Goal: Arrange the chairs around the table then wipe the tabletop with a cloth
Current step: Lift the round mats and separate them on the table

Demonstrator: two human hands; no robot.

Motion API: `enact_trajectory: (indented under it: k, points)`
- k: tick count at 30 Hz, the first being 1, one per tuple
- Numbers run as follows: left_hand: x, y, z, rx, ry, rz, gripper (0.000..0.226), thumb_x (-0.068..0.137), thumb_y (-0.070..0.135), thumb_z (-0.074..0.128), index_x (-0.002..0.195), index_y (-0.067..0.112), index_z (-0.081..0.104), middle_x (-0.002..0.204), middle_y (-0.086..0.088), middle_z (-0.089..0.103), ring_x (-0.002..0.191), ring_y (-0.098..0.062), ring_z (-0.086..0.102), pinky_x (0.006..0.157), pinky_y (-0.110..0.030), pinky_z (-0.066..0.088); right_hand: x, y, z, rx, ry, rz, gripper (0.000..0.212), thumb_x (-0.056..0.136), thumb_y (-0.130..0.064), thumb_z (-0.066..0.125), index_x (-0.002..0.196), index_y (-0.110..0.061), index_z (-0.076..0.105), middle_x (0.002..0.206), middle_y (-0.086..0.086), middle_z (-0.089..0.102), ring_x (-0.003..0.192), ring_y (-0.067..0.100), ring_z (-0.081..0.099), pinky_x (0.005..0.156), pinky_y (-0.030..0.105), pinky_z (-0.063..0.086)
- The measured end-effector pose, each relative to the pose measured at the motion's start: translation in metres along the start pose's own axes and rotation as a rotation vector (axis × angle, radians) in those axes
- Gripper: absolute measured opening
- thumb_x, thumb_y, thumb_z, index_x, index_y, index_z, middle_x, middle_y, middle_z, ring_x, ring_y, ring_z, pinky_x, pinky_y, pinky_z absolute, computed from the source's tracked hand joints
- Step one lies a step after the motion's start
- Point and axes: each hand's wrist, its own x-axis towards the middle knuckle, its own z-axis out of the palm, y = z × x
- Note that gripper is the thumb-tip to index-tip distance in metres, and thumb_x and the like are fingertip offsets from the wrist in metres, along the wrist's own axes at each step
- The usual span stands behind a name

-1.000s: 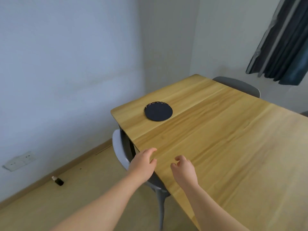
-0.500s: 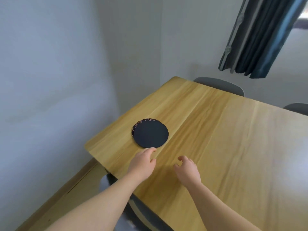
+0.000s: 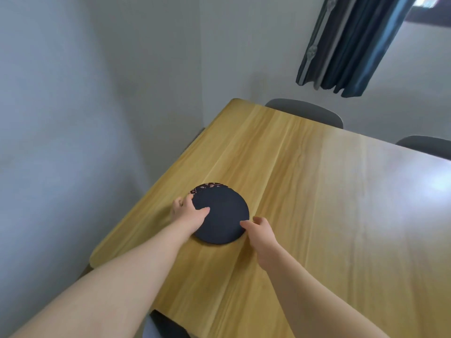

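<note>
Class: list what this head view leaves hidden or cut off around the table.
Head view only.
- Grip of left hand: its back hides whether fingers go under the disc.
- Most of near chair: under the table, cut by the bottom edge.
- Seats of far chair and right chair: behind the tabletop.
- Disc's rim pattern: too small.

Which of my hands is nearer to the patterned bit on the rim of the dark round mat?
Left. The left hand grips the mat at its left rim, fingertips beside the patterned strip; the right hand is at the opposite, near-right rim.
</note>
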Motion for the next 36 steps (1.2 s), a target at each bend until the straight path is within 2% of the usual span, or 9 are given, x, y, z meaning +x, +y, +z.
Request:
enact_trajectory:
  k: [9, 13, 17, 21, 23, 26, 31, 33, 36]
  points:
    - [0.033, -0.009, -0.009, -0.164, -0.095, -0.043, 0.068, 0.087, 0.027, 0.061, 0.147, 0.022, 0.028, 0.142, -0.005, 0.041, 0.128, -0.027, 0.041, 0.107, -0.044, 0.037, 0.028, -0.008, 0.005, 0.206, 0.044, 0.133, 0.051, 0.091, -0.012, 0.056, 0.138, -0.013, 0.037, 0.128, 0.005, 0.049, 0.103, 0.02, 0.046, 0.087, 0.033, 0.043]
    - [0.017, -0.003, 0.003, -0.251, -0.223, -0.028, 0.046, 0.091, 0.022, 0.058, 0.134, 0.014, 0.043, 0.126, -0.005, 0.056, 0.108, -0.024, 0.055, 0.092, -0.036, 0.048, 0.031, -0.002, 0.007, 0.195, 0.101, 0.115, 0.046, 0.092, -0.009, 0.054, 0.135, -0.012, 0.037, 0.126, 0.008, 0.049, 0.1, 0.021, 0.046, 0.081, 0.032, 0.044]
    - [-0.012, 0.006, 0.024, -0.383, -0.245, -0.002, 0.033, 0.097, 0.02, 0.05, 0.129, 0.017, 0.043, 0.126, -0.001, 0.055, 0.105, -0.021, 0.054, 0.086, -0.033, 0.047, 0.025, 0.012, -0.002, 0.183, 0.186, 0.079, 0.039, 0.093, -0.008, 0.051, 0.13, -0.013, 0.04, 0.114, 0.004, 0.052, 0.097, 0.022, 0.049, 0.075, 0.032, 0.044]
    - [-0.04, 0.006, 0.046, -0.455, -0.251, 0.012, 0.01, 0.096, 0.015, 0.05, 0.097, 0.024, 0.046, 0.106, 0.005, 0.058, 0.094, -0.017, 0.056, 0.078, -0.028, 0.048, 0.009, 0.039, -0.036, 0.163, 0.28, 0.039, 0.039, 0.091, -0.005, 0.051, 0.129, -0.012, 0.045, 0.104, 0.003, 0.053, 0.095, 0.025, 0.053, 0.079, 0.036, 0.047]
    - [-0.054, 0.013, 0.058, -0.473, -0.267, 0.021, 0.012, 0.098, 0.019, 0.047, 0.088, 0.025, 0.052, 0.101, 0.002, 0.062, 0.089, -0.017, 0.058, 0.072, -0.027, 0.046, -0.002, 0.05, -0.06, 0.166, 0.318, 0.008, 0.037, 0.092, -0.005, 0.05, 0.127, -0.015, 0.046, 0.104, 0.002, 0.053, 0.096, 0.025, 0.053, 0.084, 0.038, 0.049]
    - [-0.068, 0.029, 0.073, -0.465, -0.269, 0.041, 0.023, 0.101, 0.023, 0.039, 0.096, 0.017, 0.06, 0.101, -0.005, 0.066, 0.084, -0.02, 0.058, 0.068, -0.028, 0.044, -0.014, 0.057, -0.087, 0.19, 0.337, -0.036, 0.026, 0.092, -0.005, 0.049, 0.114, -0.02, 0.047, 0.103, 0.001, 0.055, 0.093, 0.024, 0.054, 0.084, 0.041, 0.049]
    - [-0.093, 0.069, 0.099, -0.633, -0.262, 0.052, 0.029, 0.101, 0.021, 0.041, 0.124, 0.014, 0.057, 0.106, -0.005, 0.068, 0.094, -0.022, 0.063, 0.082, -0.032, 0.05, -0.034, 0.064, -0.147, 0.349, 0.365, -0.099, 0.023, 0.091, -0.003, 0.046, 0.103, -0.022, 0.048, 0.1, 0.001, 0.058, 0.09, 0.025, 0.055, 0.075, 0.039, 0.049]
    - [-0.092, 0.076, 0.105, -0.717, -0.239, -0.011, 0.043, 0.1, 0.02, 0.042, 0.143, 0.018, 0.037, 0.136, -0.007, 0.052, 0.118, -0.026, 0.054, 0.101, -0.041, 0.043, -0.038, 0.065, -0.162, 0.423, 0.374, -0.098, 0.023, 0.091, -0.002, 0.045, 0.106, -0.02, 0.047, 0.097, 0.0, 0.056, 0.091, 0.026, 0.055, 0.07, 0.036, 0.049]
    - [-0.1, 0.074, 0.117, -0.216, -0.037, -0.083, 0.068, 0.096, 0.025, 0.048, 0.151, 0.028, 0.008, 0.157, -0.005, 0.013, 0.139, -0.033, 0.028, 0.108, -0.048, 0.034, -0.046, 0.07, -0.184, 0.481, 0.361, -0.069, 0.025, 0.092, -0.001, 0.044, 0.109, -0.018, 0.044, 0.098, 0.003, 0.055, 0.092, 0.028, 0.055, 0.067, 0.037, 0.053]
